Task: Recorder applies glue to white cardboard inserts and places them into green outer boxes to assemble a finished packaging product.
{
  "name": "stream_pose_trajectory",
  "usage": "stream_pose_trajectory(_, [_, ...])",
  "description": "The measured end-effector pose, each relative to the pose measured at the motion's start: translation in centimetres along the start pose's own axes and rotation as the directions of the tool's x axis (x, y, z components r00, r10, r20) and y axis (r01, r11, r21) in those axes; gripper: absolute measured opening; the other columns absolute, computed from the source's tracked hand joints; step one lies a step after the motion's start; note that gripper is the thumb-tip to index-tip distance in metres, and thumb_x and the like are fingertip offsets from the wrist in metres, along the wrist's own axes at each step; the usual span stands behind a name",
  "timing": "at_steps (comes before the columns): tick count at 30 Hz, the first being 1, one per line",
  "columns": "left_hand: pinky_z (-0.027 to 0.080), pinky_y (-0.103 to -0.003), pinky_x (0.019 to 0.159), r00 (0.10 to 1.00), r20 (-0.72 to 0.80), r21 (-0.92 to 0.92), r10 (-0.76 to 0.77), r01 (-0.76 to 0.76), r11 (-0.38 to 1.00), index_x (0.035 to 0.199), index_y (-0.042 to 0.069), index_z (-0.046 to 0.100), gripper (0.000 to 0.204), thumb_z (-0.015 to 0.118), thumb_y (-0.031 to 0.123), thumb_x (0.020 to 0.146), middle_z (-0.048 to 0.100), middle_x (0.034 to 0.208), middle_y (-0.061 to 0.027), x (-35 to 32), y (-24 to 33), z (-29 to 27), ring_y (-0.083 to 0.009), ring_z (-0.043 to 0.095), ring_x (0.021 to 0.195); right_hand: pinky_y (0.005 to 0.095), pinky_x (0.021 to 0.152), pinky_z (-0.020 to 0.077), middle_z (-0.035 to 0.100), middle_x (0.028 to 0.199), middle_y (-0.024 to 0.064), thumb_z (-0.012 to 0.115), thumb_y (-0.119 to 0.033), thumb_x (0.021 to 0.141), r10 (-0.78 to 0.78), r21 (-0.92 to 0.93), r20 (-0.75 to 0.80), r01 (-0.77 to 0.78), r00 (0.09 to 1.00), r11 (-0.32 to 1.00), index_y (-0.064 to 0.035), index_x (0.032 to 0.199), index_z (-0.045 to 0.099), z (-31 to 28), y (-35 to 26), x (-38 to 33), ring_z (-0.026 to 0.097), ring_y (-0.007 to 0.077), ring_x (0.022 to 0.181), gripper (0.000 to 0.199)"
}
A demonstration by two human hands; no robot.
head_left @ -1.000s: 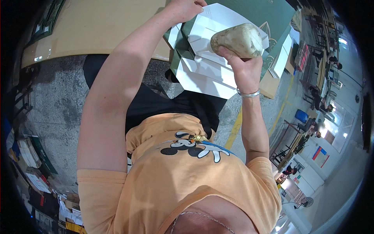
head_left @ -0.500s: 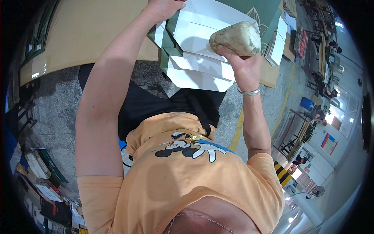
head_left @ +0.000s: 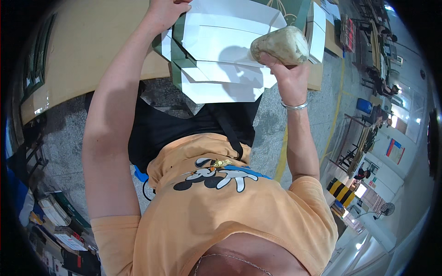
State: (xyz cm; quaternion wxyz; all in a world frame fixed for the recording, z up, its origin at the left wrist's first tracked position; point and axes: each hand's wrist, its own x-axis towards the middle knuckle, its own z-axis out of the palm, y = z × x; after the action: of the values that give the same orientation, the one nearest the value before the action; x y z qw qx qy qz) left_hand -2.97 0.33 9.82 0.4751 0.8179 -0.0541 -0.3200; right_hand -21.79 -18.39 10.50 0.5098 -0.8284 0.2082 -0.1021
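My right hand (head_left: 292, 80) is wrapped round a pale, stained, rounded lump (head_left: 282, 45), broad at one end; its exact kind I cannot tell. It is above the right part of a folded card piece (head_left: 225, 43), white on the face toward me and dark green along its edges. A shadow falls on the card beneath it. At the card's far left corner my left hand (head_left: 166, 14) has its fingers closed on the edge, partly cut off by the top of the view. The card's white flaps overhang the near table edge.
The tan table (head_left: 92, 55) extends left under the card. Green panels (head_left: 34, 69) are stacked at its far left. White folded pieces (head_left: 316, 34) lie right of the card. A blue barrel (head_left: 364, 106) and other people at benches appear far right.
The card and my left hand sit further left in the view, and the surroundings have shifted too. My right hand still holds the pale lump at nearly the same spot.
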Motion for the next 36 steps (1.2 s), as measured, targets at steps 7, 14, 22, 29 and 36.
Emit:
stream_pose_trajectory(7, [0.049,-0.037,0.086,0.999,-0.040,0.023,0.030,-0.029,0.999,0.112,-0.003,0.062,0.025,0.052,0.009,0.092,0.064,0.105,-0.0137,0.5,-0.1,0.7,-0.0237,0.061,0.099,0.0311,0.080,0.0541,0.067,0.101,0.0127,0.081,-0.011,0.072,-0.007,0.011,-0.061,0.008,0.998,1.000,0.0033,0.110,0.057,-2.0,1.2,-0.7,0.065,0.0194,0.093,0.047])
stream_pose_trajectory(14, [0.050,-0.036,0.079,0.985,-0.027,0.083,0.171,-0.169,0.982,0.108,-0.002,0.064,0.023,0.055,0.010,0.091,0.065,0.098,-0.0124,2.0,-1.8,0.6,-0.0222,0.062,0.091,0.0303,0.079,0.0539,0.067,0.101,0.0115,0.080,-0.011,0.073,0.005,-0.015,-0.128,-0.007,0.992,1.000,0.0030,0.110,0.057,-3.5,2.0,-1.3,0.065,0.0184,0.092,0.046])
stream_pose_trajectory(22, [0.051,-0.035,0.078,0.986,-0.043,0.091,0.160,-0.156,0.984,0.107,-0.003,0.064,0.023,0.055,0.011,0.091,0.066,0.096,-0.0122,2.1,-1.9,0.7,-0.0214,0.063,0.089,0.0286,0.078,0.0530,0.067,0.098,0.0101,0.079,-0.006,0.072,-0.003,0.069,-0.230,0.020,0.973,0.997,0.0032,0.105,0.061,-4.5,2.3,-1.3,0.065,0.0169,0.090,0.039])
stream_pose_trajectory(29, [0.051,-0.034,0.077,0.988,-0.090,0.090,0.122,-0.114,0.989,0.104,-0.003,0.066,0.022,0.058,0.011,0.088,0.068,0.094,-0.0129,3.6,-3.1,1.2,-0.0220,0.064,0.086,0.0258,0.071,0.0524,0.067,0.094,0.0076,0.079,-0.007,0.073,-0.062,0.027,-0.292,0.072,0.955,0.997,0.0019,0.105,0.062,-6.1,3.2,-0.9,0.064,0.0138,0.083,0.037])
stream_pose_trajectory(36, [0.045,-0.024,0.085,0.904,0.013,0.041,0.427,-0.427,0.903,0.113,0.002,0.065,0.032,0.062,0.021,0.088,0.067,0.101,-0.0038,7.9,-7.9,0.9,-0.0121,0.060,0.092,0.0208,0.053,0.0443,0.063,0.078,0.0018,0.080,-0.010,0.074,-0.088,0.061,-0.338,0.115,0.937,0.992,-0.0006,0.093,0.064,-6.6,3.1,-0.1,0.055,0.0067,0.062,0.027])
